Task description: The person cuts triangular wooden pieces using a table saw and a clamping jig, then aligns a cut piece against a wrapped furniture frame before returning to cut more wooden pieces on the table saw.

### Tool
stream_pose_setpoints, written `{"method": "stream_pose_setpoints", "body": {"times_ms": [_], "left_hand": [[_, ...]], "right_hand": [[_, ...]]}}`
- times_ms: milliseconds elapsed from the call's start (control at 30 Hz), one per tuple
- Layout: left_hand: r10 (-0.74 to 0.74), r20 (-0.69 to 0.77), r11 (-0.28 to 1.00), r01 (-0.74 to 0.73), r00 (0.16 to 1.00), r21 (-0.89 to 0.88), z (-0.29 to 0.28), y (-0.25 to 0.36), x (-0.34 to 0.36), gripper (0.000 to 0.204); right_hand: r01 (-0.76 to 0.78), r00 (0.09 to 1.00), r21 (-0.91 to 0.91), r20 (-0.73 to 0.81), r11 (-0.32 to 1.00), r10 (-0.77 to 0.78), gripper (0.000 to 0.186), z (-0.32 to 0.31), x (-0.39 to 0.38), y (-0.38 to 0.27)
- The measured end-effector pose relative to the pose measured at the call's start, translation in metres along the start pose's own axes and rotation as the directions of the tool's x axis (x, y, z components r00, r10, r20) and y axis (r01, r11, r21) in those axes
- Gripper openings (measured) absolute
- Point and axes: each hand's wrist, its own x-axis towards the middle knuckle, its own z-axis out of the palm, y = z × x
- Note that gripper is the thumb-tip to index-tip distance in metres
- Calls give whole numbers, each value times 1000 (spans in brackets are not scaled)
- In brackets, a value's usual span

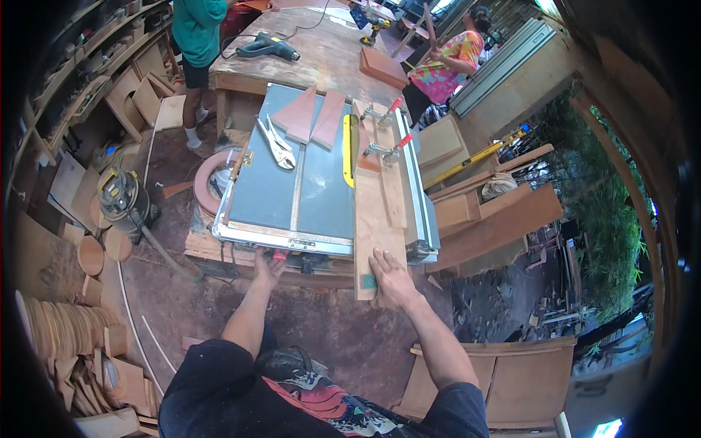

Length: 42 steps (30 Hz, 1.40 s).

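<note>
A table saw with a grey top stands in front of me. Along its right side lies a long wooden board carrying a narrower strip and two toggle clamps with red grips. My right hand holds the board's near end, fingers spread over its top. Beside the board runs a yellow blade insert; the blade is hard to make out. My left hand is at the saw's front edge, fingers apart, touching or close to a red switch. Locking pliers and reddish tapered wood pieces lie on the saw top.
Behind the saw, a workbench bears a heat gun and a yellow drill. Two people stand near it, one left, one right. A shop vacuum with a hose is on the left floor. Planks lean at the right.
</note>
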Motion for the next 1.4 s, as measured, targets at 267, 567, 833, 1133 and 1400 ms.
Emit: {"method": "stream_pose_setpoints", "body": {"times_ms": [267, 567, 833, 1133, 1400], "left_hand": [[35, -15, 993, -36, 999, -115, 5, 1, -7, 116], [2, -18, 974, -6, 1000, -225, 3, 10, -2, 116], [-38, 27, 995, 35, 999, 95, -28, -2, -34, 113], [-92, -120, 815, 144, 988, 561, -82, -15, -118, 84], [-68, 13, 506, 23, 998, 862, -47, -18, -182, 59]], "right_hand": [[-17, 999, -18, 43, 1000, 17, 104, -15, 22, 3], [-16, 997, 20, 73, 1000, 15, 114, -17, 46, 18], [-102, 989, 39, 113, 994, 97, 120, -24, 68, 27], [-188, 981, 52, -43, 981, 190, 106, 13, 47, 33], [-205, 970, -56, -142, 977, 196, 90, 34, -9, -4]]}}
